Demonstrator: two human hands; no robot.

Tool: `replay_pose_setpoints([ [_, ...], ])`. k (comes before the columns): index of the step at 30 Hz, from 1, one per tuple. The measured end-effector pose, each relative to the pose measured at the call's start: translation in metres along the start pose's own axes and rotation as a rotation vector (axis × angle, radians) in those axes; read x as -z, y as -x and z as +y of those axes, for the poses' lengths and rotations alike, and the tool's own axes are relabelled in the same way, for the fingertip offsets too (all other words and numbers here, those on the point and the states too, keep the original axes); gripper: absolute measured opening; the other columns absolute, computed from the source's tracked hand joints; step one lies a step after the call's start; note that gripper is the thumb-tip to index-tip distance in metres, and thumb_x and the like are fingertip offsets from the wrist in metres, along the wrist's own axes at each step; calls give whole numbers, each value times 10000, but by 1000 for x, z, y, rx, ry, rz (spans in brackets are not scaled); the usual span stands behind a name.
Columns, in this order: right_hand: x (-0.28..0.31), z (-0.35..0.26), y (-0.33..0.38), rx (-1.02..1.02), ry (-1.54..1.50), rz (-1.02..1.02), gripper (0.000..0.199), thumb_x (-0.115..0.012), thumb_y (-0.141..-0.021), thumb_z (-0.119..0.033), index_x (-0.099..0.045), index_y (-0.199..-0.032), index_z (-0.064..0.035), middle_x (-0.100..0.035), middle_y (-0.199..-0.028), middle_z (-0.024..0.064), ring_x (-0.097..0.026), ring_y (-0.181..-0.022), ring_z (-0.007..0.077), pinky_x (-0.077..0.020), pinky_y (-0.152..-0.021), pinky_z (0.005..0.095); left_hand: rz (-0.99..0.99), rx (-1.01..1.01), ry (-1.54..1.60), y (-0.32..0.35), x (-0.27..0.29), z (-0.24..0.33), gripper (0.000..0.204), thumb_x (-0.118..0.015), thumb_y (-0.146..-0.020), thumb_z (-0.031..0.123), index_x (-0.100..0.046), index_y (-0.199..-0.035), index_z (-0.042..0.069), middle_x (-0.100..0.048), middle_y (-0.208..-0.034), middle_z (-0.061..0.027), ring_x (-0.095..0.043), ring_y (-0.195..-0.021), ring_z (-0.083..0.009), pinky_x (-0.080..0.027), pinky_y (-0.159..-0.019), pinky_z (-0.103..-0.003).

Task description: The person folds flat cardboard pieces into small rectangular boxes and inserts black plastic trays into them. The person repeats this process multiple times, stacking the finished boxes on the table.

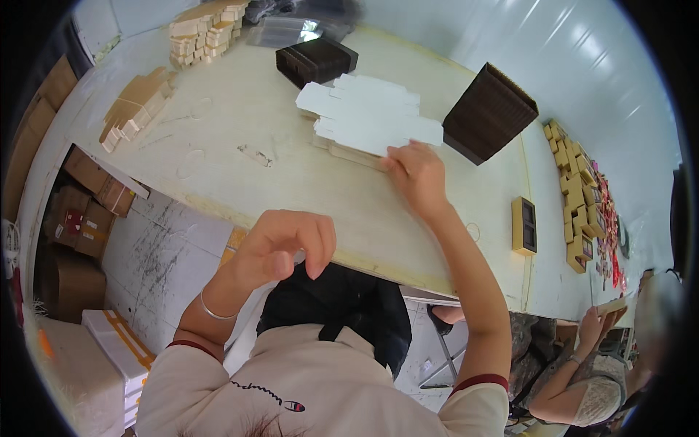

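"Right hand first: what is it doing?"

"My right hand (416,171) is at the near right edge of the white flat boxes (375,116), fingers bent and drawn together, fingertips touching the cardboard. I can't tell whether they are pinching a piece or only resting against it."

"And the left?"

"My left hand (284,244) is held over the table's near edge, above my lap. Its fingers curl loosely with a gap to the thumb, and I see nothing in it."

"Where exactly are those boxes?"

"Lying in a pile on the pale table (306,189), out in front of me, the top one white side up with its flaps spread. One flap reaches just beside a tall dark brown stack (489,116) on the right. Behind the pile, a bit left, is another dark brown stack (317,60)."

"Anything else near?"

"A small gold box (523,226) with a dark inside, right of my forearm. Well off to the left is a bundle of tan flat cardboard (138,105). Past the gold box, many more gold boxes (579,197) are heaped along the far right."
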State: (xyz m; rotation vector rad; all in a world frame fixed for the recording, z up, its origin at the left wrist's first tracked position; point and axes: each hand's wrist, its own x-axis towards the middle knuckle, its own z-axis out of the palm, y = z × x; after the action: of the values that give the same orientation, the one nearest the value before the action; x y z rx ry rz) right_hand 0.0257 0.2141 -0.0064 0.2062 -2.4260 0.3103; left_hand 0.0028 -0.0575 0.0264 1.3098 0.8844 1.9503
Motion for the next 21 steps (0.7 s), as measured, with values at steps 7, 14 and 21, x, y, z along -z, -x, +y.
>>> replay_pose_setpoints([
  [7, 89, -20, -31, 354, 269, 471, 42, -655, -758, -29, -625, -778, -10, -643, -749, 111, -639, -711, 275, -523, -840, 417, 312, -462, -1059, -28, -10, 0, 383, -705, -813, 390, -609, -952, 46, -599, -972, -114, -541, -892, -227, -436, -779, -325],
  [14, 130, -103, 116, 259, 207, 20, 106, -668, -730, -16, -629, -827, 4, -651, -800, 127, -648, -776, 287, -534, -792, 403, -62, -399, -1492, -9, -45, -17, 266, -762, -754, 233, -649, -955, 101, -645, -861, -38, -579, -768, -203, -477, -723, -332],
  [21, 74, -94, 154, -270, -42, 104, 248, -726, -720, -21, -613, -940, -36, -605, -918, 110, -582, -821, 291, -470, -714, 387, -43, 139, -1190, -6, -33, -71, 165, -717, -778, 102, -635, -921, 94, -599, -775, -26, -582, -678, -220, -449, -549, -328],
])
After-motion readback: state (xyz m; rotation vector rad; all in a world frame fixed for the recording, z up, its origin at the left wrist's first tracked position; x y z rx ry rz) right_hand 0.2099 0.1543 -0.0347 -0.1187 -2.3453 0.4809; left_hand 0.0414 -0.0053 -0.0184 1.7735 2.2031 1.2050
